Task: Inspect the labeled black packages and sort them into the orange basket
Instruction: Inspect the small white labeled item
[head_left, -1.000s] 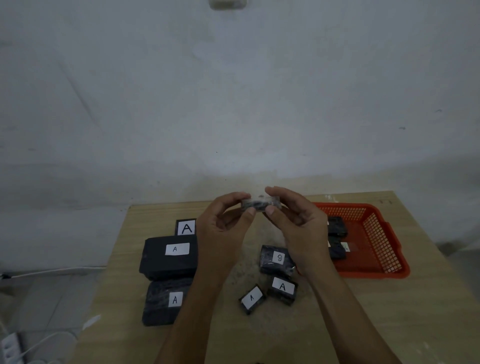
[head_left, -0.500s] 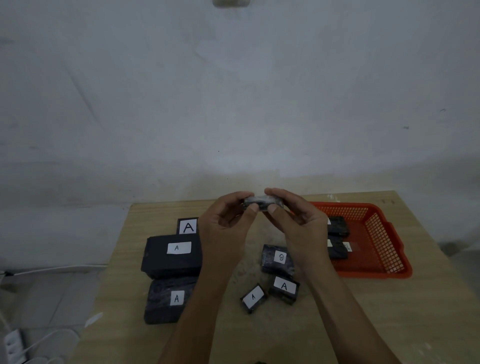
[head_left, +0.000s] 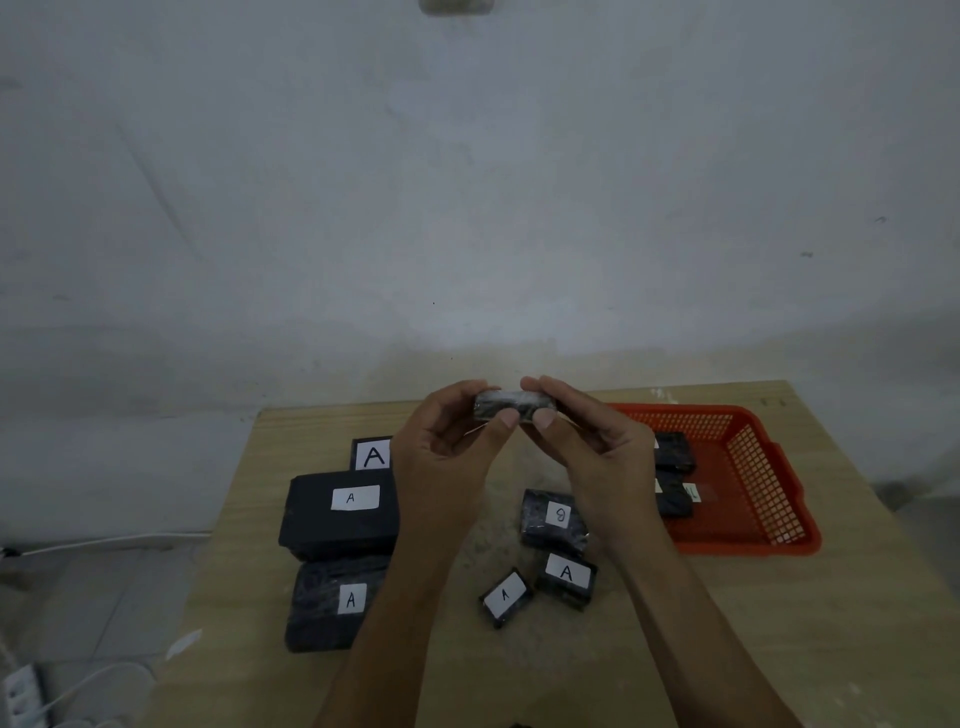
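- A small black plastic-wrapped package (head_left: 511, 405) is held up above the light wooden table (head_left: 779, 623), pinched at its left end by the left hand (head_left: 447, 452) and at its right end by the right hand (head_left: 597, 452); fingers and thumbs are curled onto it.
- Its label is not seen from here; only a shiny edge is shown.
- The orange plastic mesh basket (head_left: 753, 478) is placed far right, with two black packages (head_left: 672, 480) already inside.
- Six labeled black packages are left on the table: five marked A, one B-marked package (head_left: 553, 519) near centre.
- Risk: slick wrap and a fingertip-only grip, so a slip is judged possible during turning.
- Risk: a hidden label may be misread, so a wrong sort is possible.
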